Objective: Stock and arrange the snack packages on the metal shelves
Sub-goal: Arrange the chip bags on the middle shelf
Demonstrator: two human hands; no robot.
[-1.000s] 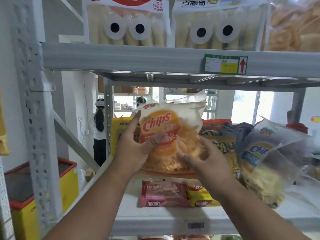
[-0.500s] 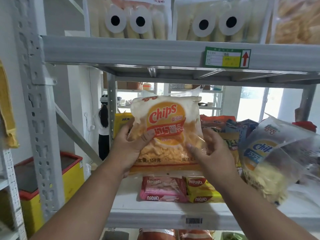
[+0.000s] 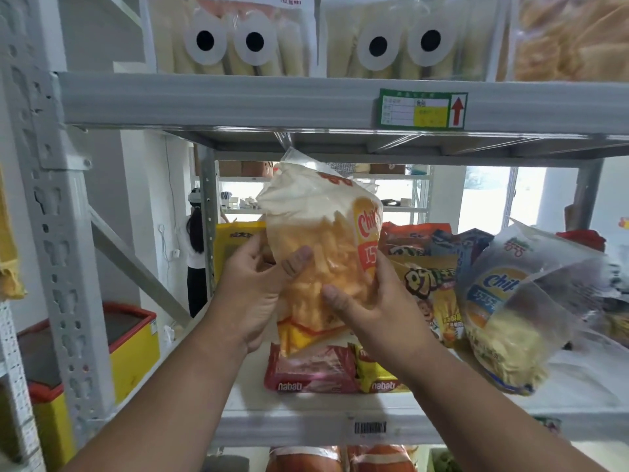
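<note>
An orange "Chips" bag (image 3: 323, 240) stands upright over the middle shelf (image 3: 306, 427), turned so its printed front faces right. My left hand (image 3: 252, 284) grips its left side, thumb across the clear panel. My right hand (image 3: 367, 311) grips its lower right side. Under the bag lie a red Nabati pack (image 3: 306, 373) and a yellow Nabati pack (image 3: 377, 376). A blue "Chips" bag (image 3: 510, 318) leans at the right of the same shelf.
The upper shelf beam (image 3: 238, 100) carries a green label (image 3: 422, 109) and bags with printed eyes (image 3: 231, 39). Colourful snack bags (image 3: 432, 277) fill the shelf's back. A perforated upright (image 3: 58, 233) stands at left, a red-yellow bin (image 3: 132, 345) beyond it. A person (image 3: 195, 253) stands far behind.
The orange bag has been rotated from facing me to facing right and lifted slightly. Both hands shifted round it; my right hand now sits lower on the bag.
</note>
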